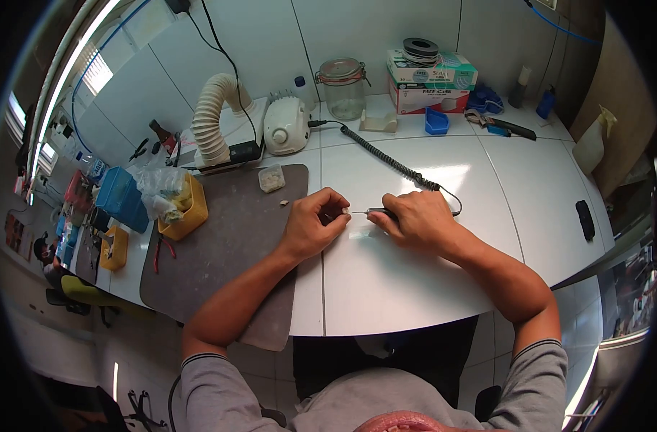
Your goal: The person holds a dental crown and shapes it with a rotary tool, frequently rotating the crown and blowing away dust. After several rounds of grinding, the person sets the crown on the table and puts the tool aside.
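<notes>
In the head view, my right hand (423, 219) is closed around a dark rotary handpiece (377, 212), its thin metal bit aimed left. My left hand (315, 223) pinches a small whitish piece (346, 211) between thumb and fingers, mostly covered by the fingertips. The bit's tip comes right up to that piece. A black coiled cord (386, 158) runs from the handpiece side back to a white control box (286, 128). Behind my left hand, a small clear container (271, 178) of pale bits rests on the grey mat (227, 245), with a loose pale bit (284, 202) beside it.
A ribbed white hose (207, 119) stands at the back left. Yellow bins (191, 219) and red-handled pliers (164, 252) lie left. A glass jar (343, 90), mask boxes (430, 93) and a blue tray (436, 121) line the wall. A black object (585, 220) sits far right.
</notes>
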The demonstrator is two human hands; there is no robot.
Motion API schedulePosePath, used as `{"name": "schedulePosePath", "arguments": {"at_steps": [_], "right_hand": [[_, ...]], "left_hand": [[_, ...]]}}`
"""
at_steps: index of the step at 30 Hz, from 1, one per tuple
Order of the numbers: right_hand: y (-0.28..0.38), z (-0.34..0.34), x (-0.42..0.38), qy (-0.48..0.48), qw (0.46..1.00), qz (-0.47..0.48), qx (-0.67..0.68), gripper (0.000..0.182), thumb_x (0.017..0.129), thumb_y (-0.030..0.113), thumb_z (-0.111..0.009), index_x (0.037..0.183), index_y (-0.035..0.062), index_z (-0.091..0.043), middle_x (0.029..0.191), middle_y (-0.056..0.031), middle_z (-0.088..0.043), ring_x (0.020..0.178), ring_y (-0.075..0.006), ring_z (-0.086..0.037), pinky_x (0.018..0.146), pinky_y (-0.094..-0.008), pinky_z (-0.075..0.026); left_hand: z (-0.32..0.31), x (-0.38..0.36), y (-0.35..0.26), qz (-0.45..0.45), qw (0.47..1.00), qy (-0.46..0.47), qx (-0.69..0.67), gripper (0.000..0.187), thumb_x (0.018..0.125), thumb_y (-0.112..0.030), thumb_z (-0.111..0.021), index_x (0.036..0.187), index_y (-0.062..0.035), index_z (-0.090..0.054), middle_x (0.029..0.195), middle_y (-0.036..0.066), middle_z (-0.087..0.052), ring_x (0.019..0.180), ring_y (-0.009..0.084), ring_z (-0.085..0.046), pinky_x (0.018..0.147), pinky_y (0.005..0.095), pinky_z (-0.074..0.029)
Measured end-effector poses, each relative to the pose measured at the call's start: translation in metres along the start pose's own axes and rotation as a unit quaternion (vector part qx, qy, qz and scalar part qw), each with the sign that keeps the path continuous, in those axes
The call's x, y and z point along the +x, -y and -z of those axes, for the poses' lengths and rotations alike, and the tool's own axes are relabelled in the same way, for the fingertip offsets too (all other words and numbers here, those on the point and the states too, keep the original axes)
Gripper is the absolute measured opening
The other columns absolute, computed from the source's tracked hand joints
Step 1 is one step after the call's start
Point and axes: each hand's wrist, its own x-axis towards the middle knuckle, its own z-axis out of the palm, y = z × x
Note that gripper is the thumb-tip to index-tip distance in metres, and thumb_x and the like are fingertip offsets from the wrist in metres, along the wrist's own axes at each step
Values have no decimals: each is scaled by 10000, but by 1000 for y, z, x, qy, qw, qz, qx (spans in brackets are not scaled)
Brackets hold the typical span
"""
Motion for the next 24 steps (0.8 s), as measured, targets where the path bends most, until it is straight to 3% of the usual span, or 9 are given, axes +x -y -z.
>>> {"name": "schedulePosePath", "arguments": {"at_steps": [10,14,17,20,24], "right_hand": [[-3,-5,-7,-24,1000,2,-1,552,1108,550,-609,905,44,-699,742,-142,-746,639,-354,-722,607,-484,-543],[1,-2,-6,-21,1000,-13,0,530,1104,525,-625,902,42,-706,738,-135,-744,627,-348,-719,588,-477,-541],[-1,0,-5,-19,1000,-4,-1,540,1094,539,-631,945,33,-748,758,-164,-767,652,-368,-749,603,-493,-574],[0,2,-6,-13,1000,-6,5,534,1094,531,-637,940,32,-750,754,-164,-765,644,-366,-747,597,-489,-576],[-2,2,-7,-17,1000,1,1,532,1096,528,-635,942,32,-749,751,-164,-764,642,-360,-748,592,-481,-577]], "left_hand": [[2,0,3,9,998,32,-52,182,953,-26,-815,1113,2,-734,984,46,-793,866,73,-744,783,236,-597],[4,2,-5,-51,997,-22,57,191,951,-16,-776,1137,-14,-734,1031,42,-718,906,93,-693,702,253,-546],[6,7,-6,-14,996,-38,77,224,928,-3,-744,1151,-17,-737,1042,69,-678,935,143,-677,712,285,-534],[11,13,-3,-75,978,-59,183,262,908,4,-718,1168,-14,-742,1053,102,-686,955,200,-695,764,318,-556],[17,16,7,-108,974,-35,197,310,894,-4,-706,1196,-25,-770,1076,125,-694,941,254,-694,777,354,-568]]}}
